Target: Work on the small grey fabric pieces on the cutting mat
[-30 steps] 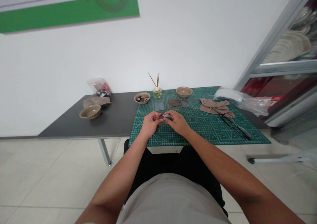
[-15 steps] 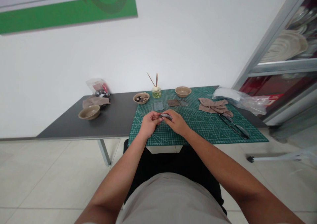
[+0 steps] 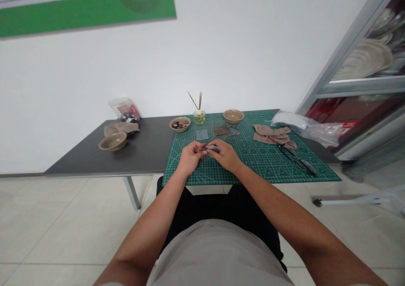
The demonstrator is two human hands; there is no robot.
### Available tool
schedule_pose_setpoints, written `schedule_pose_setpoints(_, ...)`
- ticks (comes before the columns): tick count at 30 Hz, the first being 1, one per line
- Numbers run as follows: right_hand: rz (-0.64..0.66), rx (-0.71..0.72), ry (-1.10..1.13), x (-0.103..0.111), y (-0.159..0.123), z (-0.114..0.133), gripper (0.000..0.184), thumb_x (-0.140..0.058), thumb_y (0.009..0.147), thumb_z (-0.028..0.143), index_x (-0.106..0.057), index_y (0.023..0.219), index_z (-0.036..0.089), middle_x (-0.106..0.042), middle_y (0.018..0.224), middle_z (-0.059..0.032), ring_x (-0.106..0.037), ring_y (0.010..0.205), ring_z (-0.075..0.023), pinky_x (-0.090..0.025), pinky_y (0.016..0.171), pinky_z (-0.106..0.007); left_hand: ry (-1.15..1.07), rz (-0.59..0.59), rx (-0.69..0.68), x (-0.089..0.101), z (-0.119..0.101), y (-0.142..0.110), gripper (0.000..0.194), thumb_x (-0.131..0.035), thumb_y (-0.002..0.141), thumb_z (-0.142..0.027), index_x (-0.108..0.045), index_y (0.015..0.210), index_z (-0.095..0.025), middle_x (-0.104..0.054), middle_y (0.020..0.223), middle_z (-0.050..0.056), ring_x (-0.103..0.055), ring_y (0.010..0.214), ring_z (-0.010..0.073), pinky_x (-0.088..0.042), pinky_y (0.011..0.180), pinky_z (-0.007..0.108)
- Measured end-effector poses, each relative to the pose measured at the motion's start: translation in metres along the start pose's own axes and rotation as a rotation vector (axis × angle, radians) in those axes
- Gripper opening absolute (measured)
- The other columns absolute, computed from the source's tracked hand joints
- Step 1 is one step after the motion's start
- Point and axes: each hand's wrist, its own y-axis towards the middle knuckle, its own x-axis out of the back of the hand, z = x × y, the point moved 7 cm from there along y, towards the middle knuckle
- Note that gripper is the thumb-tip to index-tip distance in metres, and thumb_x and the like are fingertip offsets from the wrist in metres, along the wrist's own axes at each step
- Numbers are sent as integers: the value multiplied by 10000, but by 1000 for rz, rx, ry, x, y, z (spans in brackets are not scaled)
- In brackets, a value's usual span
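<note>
Over the near part of the green cutting mat (image 3: 253, 163), my two hands meet. The fingers of my left hand (image 3: 190, 157) are closed in a pinch on a small dark piece, mostly hidden by the fingertips. My right hand (image 3: 226, 154) grips a grey piece of sandpaper (image 3: 215, 148), its thumb and fingertips pressed against the dark piece. Just beyond the hands lie a grey-blue square sheet (image 3: 202, 134), a brown square sheet (image 3: 220, 130) and a crumpled grey sheet (image 3: 233, 130).
Behind stand a bowl of small dark and brown chunks (image 3: 180, 125), a reed diffuser (image 3: 199, 116) and another bowl (image 3: 233, 116). To the right lie a brown cloth (image 3: 274, 136), black-handled tool (image 3: 297, 161) and plastic bag (image 3: 308, 125). A third bowl (image 3: 113, 141) and plastic jar (image 3: 125, 109) are left.
The view has shifted slightly. Both hands stay together in nearly the same place, with the grey piece turned a little between them.
</note>
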Motion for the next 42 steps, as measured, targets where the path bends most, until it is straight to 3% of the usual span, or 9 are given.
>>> schedule_pose_setpoints(17, 6, 57, -35, -2, -1, 3, 131, -562, 896, 231, -625, 1009, 215, -662, 953, -48, -619, 899, -190, -473, 812, -327, -17, 15, -25, 1, 3, 1, 239, -748, 656, -205, -653, 870, -160, -576, 622, -42, -515, 552, 90, -416, 570, 232)
schedule_pose_setpoints(25, -34, -36, 28, 1, 0, -5, 122, -606, 871, 272, -653, 968, 214, -694, 924, -29, -639, 857, -178, -482, 805, -312, -67, 26, -29, -2, -1, 0, 231, -743, 652, -214, -630, 845, -158, -578, 617, -44, -535, 547, 94, -419, 569, 234)
schedule_pose_setpoints(42, -27, -6, -5, 0, 0, -4, 143, -585, 893, 258, -680, 996, 226, -713, 960, -35, -656, 892, -182, -495, 820, -320, -72, -1, -41, 0, -1, 1, 234, -762, 642, -232, -626, 815, -155, -561, 600, -51, -525, 545, 90, -400, 566, 228)
